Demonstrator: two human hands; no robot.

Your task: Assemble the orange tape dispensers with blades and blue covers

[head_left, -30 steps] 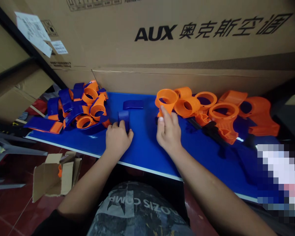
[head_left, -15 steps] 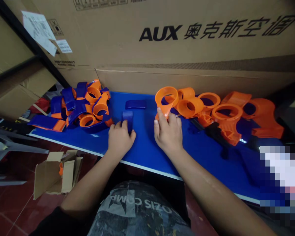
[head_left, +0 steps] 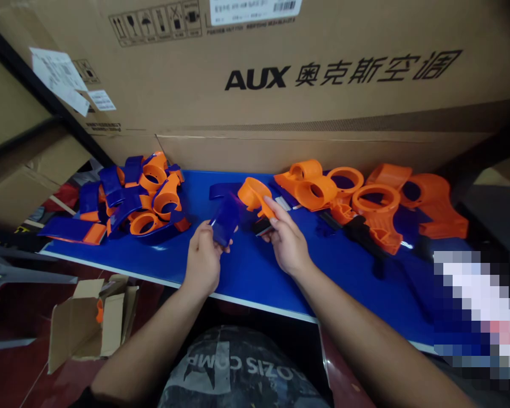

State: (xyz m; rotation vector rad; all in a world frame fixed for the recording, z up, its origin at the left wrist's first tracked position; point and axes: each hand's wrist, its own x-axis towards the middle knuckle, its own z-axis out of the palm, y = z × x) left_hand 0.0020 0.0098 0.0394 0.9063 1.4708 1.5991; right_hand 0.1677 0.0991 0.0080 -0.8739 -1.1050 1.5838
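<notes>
Near edge of the desk, middle: my left hand is lifted off the top, fingers wrapped on a blue piece, tilted with its open side toward the other hand, looks like it's held to meet the other part. My right hand is just beside it, closed on the stem of an orange ring, ring end up and leaning left toward the blue piece. The two parts are close, maybe touching; can't tell.

Left end of the desk: a heap of blue-and-orange parts, joined ones I'd judge, piled out of the way. Right side: loose orange rings in a row near the back edge, within my right hand's reach, like a supply. One spare blue piece lies flat behind the hands.

Back edge: big carton stands as a wall. On the floor, left of me, a torn small box.
</notes>
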